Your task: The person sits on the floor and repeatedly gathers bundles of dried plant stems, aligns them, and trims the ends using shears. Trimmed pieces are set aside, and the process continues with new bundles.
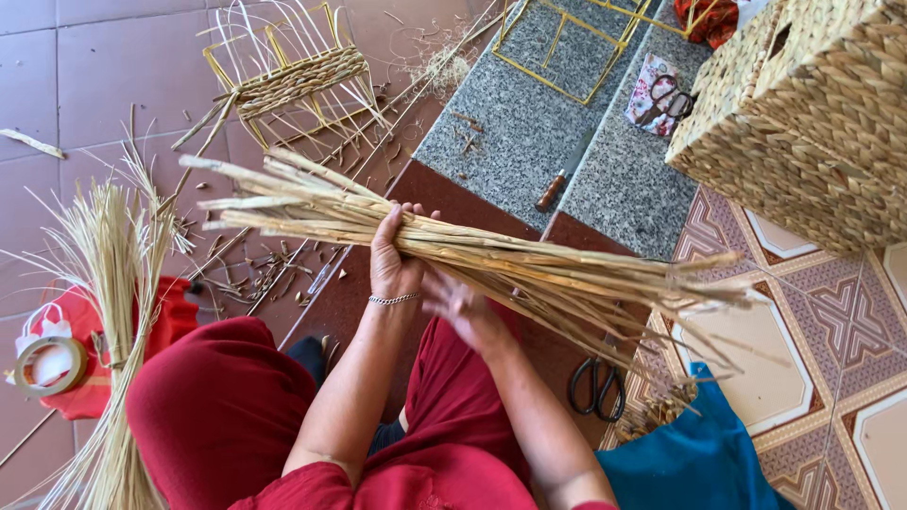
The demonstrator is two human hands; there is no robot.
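1. The step looks like gathering and evening a bundle of dried stalks [491, 255]; the left hand [395, 257] is closed around its middle, holding it level above the lap and the step edge.
2. The right hand [460, 307], blurred, lies half open against the stalks' underside; I judge the next move needs it to close on them.
3. Room is tight: woven basket [812, 123] right, scissors [595, 387] on the floor below; left is freer.

Woven basket [812, 113], scissors [597, 387], tape roll [47, 365], knife [557, 184] on step
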